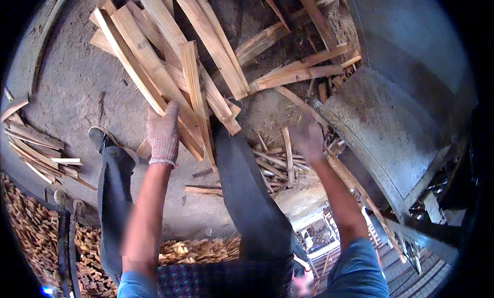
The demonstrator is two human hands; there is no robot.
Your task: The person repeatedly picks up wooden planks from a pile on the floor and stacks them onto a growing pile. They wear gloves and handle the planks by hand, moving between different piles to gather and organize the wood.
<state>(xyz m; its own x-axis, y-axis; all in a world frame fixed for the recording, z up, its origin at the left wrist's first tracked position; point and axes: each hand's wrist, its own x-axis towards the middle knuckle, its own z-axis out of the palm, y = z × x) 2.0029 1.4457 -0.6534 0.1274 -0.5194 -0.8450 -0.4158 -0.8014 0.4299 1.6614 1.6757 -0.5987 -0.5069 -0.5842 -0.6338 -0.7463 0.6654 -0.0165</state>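
Note:
My left hand [163,136], in a pale knitted glove, is closed around the near end of a long, narrow wooden plank [128,64]. That plank slants up and to the left along the edge of a loose pile of rough planks [206,33]. A shorter plank [191,79] lies across the pile, to the right of my left hand. My right hand [309,139] is smeared by motion, so its fingers cannot be made out. It hovers by a long thin wood strip [355,182]; whether it touches the strip is unclear.
To the right stands a large grey metal surface [391,138] with a sloping edge. Split wood scraps [275,167] lie below my right hand, and thin offcuts [38,149] at far left. Many small wood blocks [31,226] are heaped at lower left. My legs stand between these piles.

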